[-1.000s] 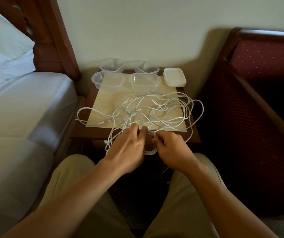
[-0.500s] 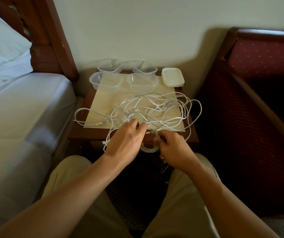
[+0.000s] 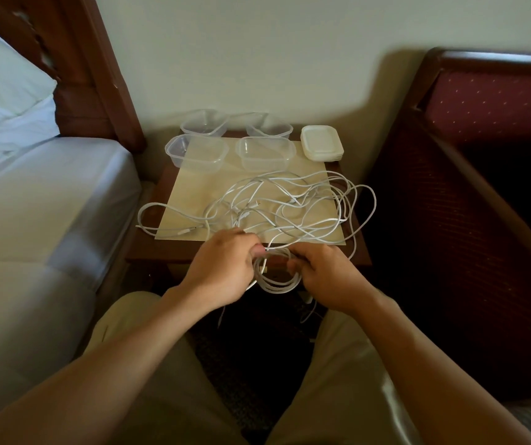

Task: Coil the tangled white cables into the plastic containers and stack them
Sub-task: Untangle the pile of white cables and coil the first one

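A tangle of white cables (image 3: 289,203) sprawls over the pale mat (image 3: 193,191) on the small wooden table (image 3: 148,248). A small coil of cable (image 3: 278,282) hangs just off the table's front edge, held between both hands. My left hand (image 3: 222,268) grips its left side with curled fingers. My right hand (image 3: 325,274) pinches its right side. Several clear plastic containers (image 3: 198,152) stand empty along the back of the table, with a stack of white lids (image 3: 322,142) at the back right.
A bed with white sheets (image 3: 32,203) lies close on the left, its wooden headboard (image 3: 97,75) against the wall. A dark red upholstered headboard (image 3: 482,123) stands on the right. My knees sit below the table's front edge.
The coil between my hands has gained turns and now hangs lower. My left hand has curled from lying over the cable to gripping the coil's side.
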Available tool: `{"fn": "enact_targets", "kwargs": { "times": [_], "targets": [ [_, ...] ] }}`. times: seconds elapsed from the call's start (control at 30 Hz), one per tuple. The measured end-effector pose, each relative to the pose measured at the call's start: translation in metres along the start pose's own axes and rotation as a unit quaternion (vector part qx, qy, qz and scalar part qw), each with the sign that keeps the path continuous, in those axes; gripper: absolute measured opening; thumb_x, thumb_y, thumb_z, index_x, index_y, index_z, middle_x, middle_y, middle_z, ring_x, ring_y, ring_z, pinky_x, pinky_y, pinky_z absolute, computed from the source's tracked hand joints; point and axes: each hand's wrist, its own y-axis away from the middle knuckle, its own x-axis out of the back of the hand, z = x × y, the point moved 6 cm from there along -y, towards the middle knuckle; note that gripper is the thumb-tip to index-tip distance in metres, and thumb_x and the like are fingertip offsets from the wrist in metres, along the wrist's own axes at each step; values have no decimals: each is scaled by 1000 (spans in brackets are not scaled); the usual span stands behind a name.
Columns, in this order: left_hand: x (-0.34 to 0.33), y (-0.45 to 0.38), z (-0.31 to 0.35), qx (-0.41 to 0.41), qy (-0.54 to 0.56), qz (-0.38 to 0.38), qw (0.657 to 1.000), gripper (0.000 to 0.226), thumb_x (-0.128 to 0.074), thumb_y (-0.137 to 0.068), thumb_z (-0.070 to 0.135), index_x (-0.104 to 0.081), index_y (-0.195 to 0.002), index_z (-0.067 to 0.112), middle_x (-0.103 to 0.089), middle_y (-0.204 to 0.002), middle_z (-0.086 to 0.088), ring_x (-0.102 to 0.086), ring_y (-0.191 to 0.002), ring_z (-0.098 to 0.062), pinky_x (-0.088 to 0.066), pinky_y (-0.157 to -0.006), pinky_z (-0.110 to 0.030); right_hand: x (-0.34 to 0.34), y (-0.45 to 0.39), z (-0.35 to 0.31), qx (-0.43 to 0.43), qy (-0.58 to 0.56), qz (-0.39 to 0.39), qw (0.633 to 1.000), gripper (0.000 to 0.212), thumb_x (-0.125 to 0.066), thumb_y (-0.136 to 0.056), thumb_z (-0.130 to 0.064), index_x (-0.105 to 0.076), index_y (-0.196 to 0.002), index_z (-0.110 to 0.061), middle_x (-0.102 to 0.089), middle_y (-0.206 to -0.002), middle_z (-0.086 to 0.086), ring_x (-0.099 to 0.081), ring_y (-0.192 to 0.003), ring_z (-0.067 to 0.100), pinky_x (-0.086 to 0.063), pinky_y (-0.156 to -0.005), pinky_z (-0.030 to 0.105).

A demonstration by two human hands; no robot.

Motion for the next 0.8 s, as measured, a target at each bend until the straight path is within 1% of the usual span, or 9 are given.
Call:
{"fn": "enact_targets", "kwargs": {
  "times": [0.03, 0.1, 0.2, 0.27, 0.33, 0.43, 0.5, 0.67, 0.8],
  "targets": [
    [0, 0, -4, 41, 63, -25, 997, 19, -54, -103, 11, -73, -103, 13, -66, -94, 2, -63, -88, -17, -52, -75, -27, 1, 1, 0, 7, 3, -6, 1000, 18, -54, -101, -16, -65, -89, -23, -64, -80, -9, -58, -71, 6, -47, -62, 22],
    [-3, 3, -13, 108, 158, -68, 979, 21, -50, -107, 19, -69, -101, 19, -64, -84, 9, -59, -71, -3, -44, -61, -11, 3, 2, -1, 20, 11, -14, 1000, 20, -53, -102, -16, -64, -87, -24, -62, -79, -8, -56, -67, 5, -44, -60, 20],
    [-6, 8, -18, 123, 197, -66, 970, 24, -50, -107, 29, -68, -94, 20, -59, -68, 8, -52, -56, 1, -36, -51, -14, -1, 3, -2, 28, 5, -19, 999, 18, -51, -103, -16, -62, -92, -22, -61, -78, -8, -56, -65, 6, -48, -62, 27],
    [-7, 11, -14, 85, 164, -25, 982, 19, -55, -104, 26, -70, -94, 18, -59, -70, 7, -52, -59, 0, -37, -55, -19, -4, 4, 0, 19, -1, -22, 1000, 17, -49, -105, -20, -58, -116, -28, -64, -84, -10, -61, -67, 5, -49, -63, 24],
    [-9, 13, -8, 33, 116, 21, 993, 16, -59, -101, 26, -70, -98, 16, -63, -83, 5, -57, -75, -5, -45, -67, -29, -7, 5, -1, 18, -7, -31, 999, 34, -46, -105, -23, -50, -136, -37, -67, -91, -11, -63, -71, 4, -52, -64, 24],
    [-11, 14, -3, -16, 75, 50, 996, 15, -60, -100, 30, -68, -98, 18, -63, -89, 4, -59, -83, -16, -51, -74, -40, -8, 5, -6, 52, 33, 1, 998, 27, -46, -104, -37, -59, -127, -41, -68, -96, -13, -65, -82, 5, -57, -72, 37],
    [-11, 15, -1, -27, 58, 54, 996, 16, -60, -99, 33, -69, -98, 19, -63, -90, 4, -60, -84, -18, -51, -74, -42, -5, 6, -9, 70, 81, 48, 993, 20, -47, -103, -43, -63, -115, -40, -67, -91, -14, -63, -81, 8, -56, -69, 41],
    [-6, 17, 11, -73, -45, 65, 994, 23, -56, -99, 36, -71, -95, 18, -62, -88, 6, -59, -84, -20, -51, -68, -37, -5, 15, -5, 67, 192, 127, 971, 22, -46, -102, -45, -65, -109, -38, -65, -84, -11, -63, -77, 16, -54, -61, 36],
    [0, 19, 18, -91, -92, 90, 988, 22, -55, -97, 30, -70, -91, 15, -59, -85, 5, -59, -80, -22, -52, -57, -37, -6, 21, -6, 67, 192, 160, 966, 18, -52, -99, -36, -68, -107, -35, -61, -74, -8, -61, -66, 22, -48, -52, 32]
  ]
}}
